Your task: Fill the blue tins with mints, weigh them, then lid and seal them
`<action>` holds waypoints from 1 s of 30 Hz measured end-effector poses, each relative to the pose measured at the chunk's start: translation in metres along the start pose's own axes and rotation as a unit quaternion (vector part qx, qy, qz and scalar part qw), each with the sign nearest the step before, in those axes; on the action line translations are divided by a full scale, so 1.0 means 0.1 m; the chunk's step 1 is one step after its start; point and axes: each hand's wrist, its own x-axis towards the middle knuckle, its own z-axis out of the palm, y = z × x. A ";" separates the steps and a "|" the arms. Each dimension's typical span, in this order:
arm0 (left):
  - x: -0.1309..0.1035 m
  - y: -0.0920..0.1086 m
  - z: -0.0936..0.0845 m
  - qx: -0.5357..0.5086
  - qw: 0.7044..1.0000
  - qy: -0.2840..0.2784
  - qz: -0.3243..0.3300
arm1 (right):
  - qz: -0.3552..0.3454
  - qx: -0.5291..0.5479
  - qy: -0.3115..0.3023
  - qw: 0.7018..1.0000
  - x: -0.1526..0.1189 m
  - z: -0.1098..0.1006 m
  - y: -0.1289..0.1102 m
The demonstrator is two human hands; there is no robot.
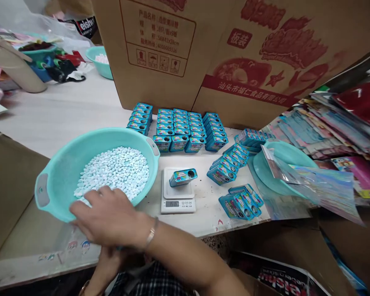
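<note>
At nine o'clock on the tabletop (pixel 89 102), a basin (pixel 60 164) holds plenty of pale candies (pixel 123 168). The right hand (pixel 111 218) curls over its near rim, any grip hidden; the left hand (pixel 107 261), below, cannot be read. One tin (pixel 184 176) lies on the scale (pixel 188 209) at six; grouped tins (pixel 179 142) sit at twelve and four, their fill unclear.

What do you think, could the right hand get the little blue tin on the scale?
Probably yes. The right hand is by the bowl, the blue tin sits close by on the scale, and nothing covers it.
</note>
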 end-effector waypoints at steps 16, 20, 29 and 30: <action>0.01 -0.08 0.15 -0.161 0.986 0.032 0.012 | 0.097 0.061 -0.346 0.931 0.66 0.35 0.36; 0.02 -0.03 0.16 -0.174 0.984 0.032 0.033 | 0.116 0.068 -0.319 0.938 0.69 0.42 0.34; 0.03 0.07 0.13 -0.184 0.981 0.029 0.045 | 0.214 0.272 -0.272 0.898 0.75 0.31 0.42; 0.02 0.06 0.13 -0.181 0.982 0.025 0.040 | 0.247 0.369 -0.243 0.863 0.72 0.23 0.45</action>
